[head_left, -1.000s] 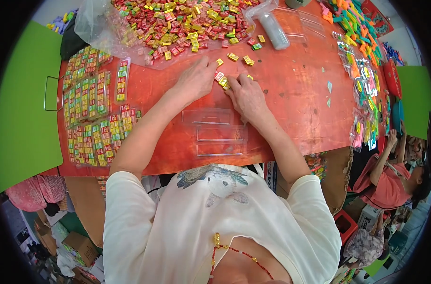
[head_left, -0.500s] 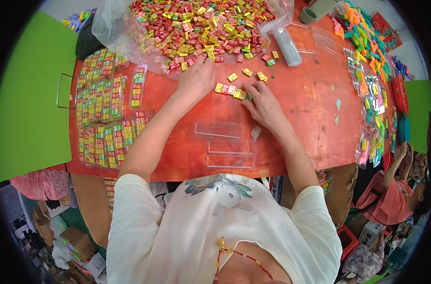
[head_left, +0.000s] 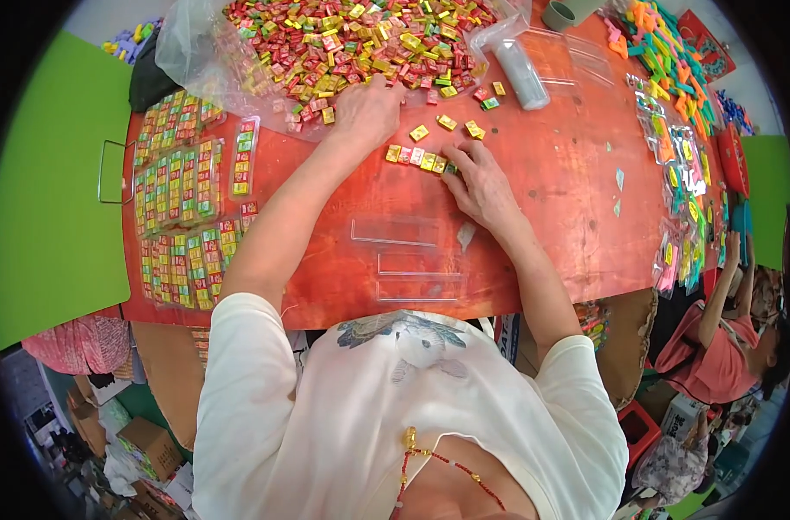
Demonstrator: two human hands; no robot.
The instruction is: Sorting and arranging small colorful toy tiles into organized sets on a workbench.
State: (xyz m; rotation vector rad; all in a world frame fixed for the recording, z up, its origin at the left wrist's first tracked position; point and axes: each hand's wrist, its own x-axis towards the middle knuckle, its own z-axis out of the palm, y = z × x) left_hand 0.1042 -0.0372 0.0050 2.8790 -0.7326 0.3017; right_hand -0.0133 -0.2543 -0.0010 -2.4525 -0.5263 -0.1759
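A large heap of small red, yellow and green box-shaped pieces (head_left: 351, 52) lies on clear plastic at the far side of the table. My left hand (head_left: 369, 113) reaches into its near edge, and its fingertips are hidden among the pieces. A short row of these pieces (head_left: 416, 159), yellow and pinkish-red, lies in front of the heap. At the row's right end, the thumb and fingers of my right hand (head_left: 481, 186) close around the last pieces. A few loose yellow pieces (head_left: 447, 122) sit just beyond the row.
Clear empty trays (head_left: 419, 263) lie near me on the red table (head_left: 577, 243). Filled packs (head_left: 180, 186) stand in rows at the left. A roll of clear film (head_left: 522, 76) is beyond my right hand. Colourful plastic toys (head_left: 663, 65) and bagged packs line the right side.
My left hand has moved slightly farther into the heap. My right hand stays at the end of the row. The whole view has shifted a little.
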